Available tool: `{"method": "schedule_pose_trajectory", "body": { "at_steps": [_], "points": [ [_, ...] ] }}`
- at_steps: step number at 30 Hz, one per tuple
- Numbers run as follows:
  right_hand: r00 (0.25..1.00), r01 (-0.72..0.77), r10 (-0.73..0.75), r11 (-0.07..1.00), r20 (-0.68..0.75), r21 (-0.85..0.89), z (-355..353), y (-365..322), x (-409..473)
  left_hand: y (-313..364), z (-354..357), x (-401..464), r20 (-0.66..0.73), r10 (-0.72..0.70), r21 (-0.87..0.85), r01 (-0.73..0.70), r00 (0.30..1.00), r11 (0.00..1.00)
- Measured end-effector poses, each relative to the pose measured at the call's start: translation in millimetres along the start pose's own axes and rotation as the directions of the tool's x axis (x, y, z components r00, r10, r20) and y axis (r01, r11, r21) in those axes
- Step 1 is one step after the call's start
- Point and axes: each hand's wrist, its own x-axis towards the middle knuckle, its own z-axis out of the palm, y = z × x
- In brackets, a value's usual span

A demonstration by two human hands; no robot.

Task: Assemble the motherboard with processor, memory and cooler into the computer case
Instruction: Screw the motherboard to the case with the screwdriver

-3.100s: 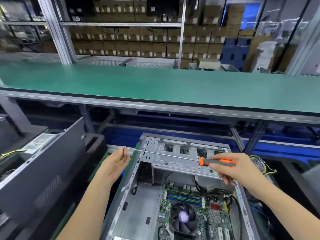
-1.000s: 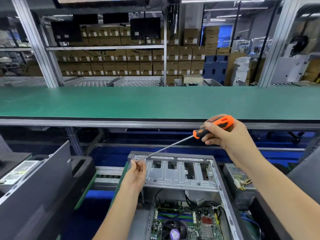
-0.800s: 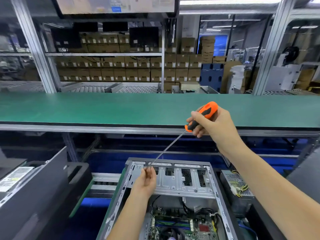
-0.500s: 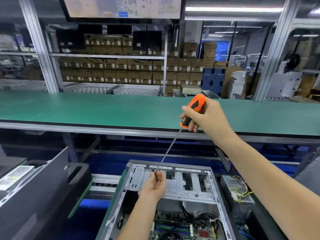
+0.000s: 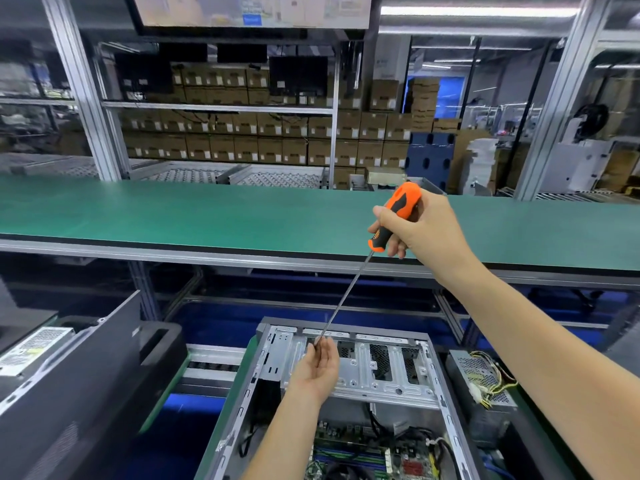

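Note:
The open computer case (image 5: 363, 372) lies below me, its silver drive cage facing up. The green motherboard (image 5: 360, 459) sits inside it at the bottom edge of the view, with cables over it. My right hand (image 5: 420, 233) grips the orange and black handle of a long screwdriver (image 5: 346, 299), raised in front of the green bench. The shaft slants down and left. My left hand (image 5: 317, 370) pinches the shaft's tip just above the drive cage.
A long green bench top (image 5: 207, 216) crosses the view behind the case. A dark case side panel (image 5: 69, 386) leans at the left. A power supply (image 5: 481, 379) with yellow wires sits right of the case. Shelves of cardboard boxes (image 5: 242, 133) stand far behind.
My right hand lifted the screwdriver handle from level to high above the case, so the shaft stands steeply. My left hand followed the tip right, over the drive cage. The view tilted upward.

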Motion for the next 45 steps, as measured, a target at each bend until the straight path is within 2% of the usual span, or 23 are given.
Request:
{"method": "schedule_pose_trajectory", "body": {
  "at_steps": [3, 6, 10, 13, 15, 16, 19, 22, 25, 27, 30, 33, 45],
  "points": [
    [1.0, 0.0, 0.0, 1.0, 0.0, -0.006, -0.2, 0.5, 0.2, 1.3, -2.2, 1.5, 0.008, 0.0, 0.001, 0.0, 1.0, 1.0],
    [1.0, 0.015, -0.015, 1.0, 0.006, -0.011, -1.7, -1.0, 0.8, -0.5, -3.9, -2.8, 0.045, -0.021, 0.072, 0.017, 0.999, 0.997],
    [1.0, 0.021, -0.02, 0.999, 0.015, -0.027, -2.8, -2.5, 0.0, 3.7, -7.2, -16.7, 0.063, -0.113, 0.228, 0.096, 0.992, 0.969],
    [1.0, 0.024, -0.023, 0.998, 0.02, -0.051, -4.0, -2.7, -0.5, 17.4, -12.7, -29.2, 0.042, -0.181, 0.417, 0.147, 0.983, 0.897],
    [0.999, 0.028, -0.026, 0.998, 0.027, -0.063, -4.2, -2.9, -1.2, 31.0, -17.9, -36.0, 0.007, -0.152, 0.605, 0.116, 0.988, 0.788],
    [0.999, 0.027, -0.025, 0.997, 0.031, -0.067, -3.6, -2.8, -1.4, 37.9, -20.4, -38.6, -0.016, -0.116, 0.711, 0.093, 0.993, 0.697],
    [0.999, 0.008, -0.005, 0.998, 0.045, -0.067, 0.3, -1.2, -2.7, 48.6, -24.5, -43.8, -0.084, 0.04, 0.935, 0.065, 0.996, 0.348],
    [0.999, -0.011, 0.014, 0.998, 0.051, -0.06, 4.0, 0.5, -4.6, 50.1, -29.2, -44.8, -0.102, 0.179, 0.991, 0.084, 0.979, 0.105],
    [0.998, -0.022, 0.025, 0.998, 0.054, -0.062, 6.5, 2.0, -6.9, 51.4, -36.2, -42.8, -0.104, 0.266, 0.994, 0.11, 0.958, -0.01],
    [0.998, -0.026, 0.03, 0.998, 0.06, -0.062, 8.4, 2.2, -8.0, 52.5, -42.4, -41.4, -0.095, 0.307, 0.995, 0.1, 0.947, 0.0],
    [0.997, -0.035, 0.039, 0.997, 0.071, -0.068, 13.1, 3.3, -10.0, 57.5, -50.5, -39.1, -0.067, 0.392, 0.994, 0.029, 0.918, 0.102],
    [0.995, -0.045, 0.05, 0.997, 0.084, -0.07, 17.9, 5.1, -11.8, 62.2, -52.2, -39.2, -0.055, 0.411, 0.986, -0.015, 0.91, 0.165],
    [0.991, -0.043, 0.056, 0.994, 0.123, -0.102, 33.6, 10.3, -16.1, 63.5, -50.4, -40.6, -0.059, 0.402, 0.974, -0.036, 0.914, 0.225]
  ]
}}
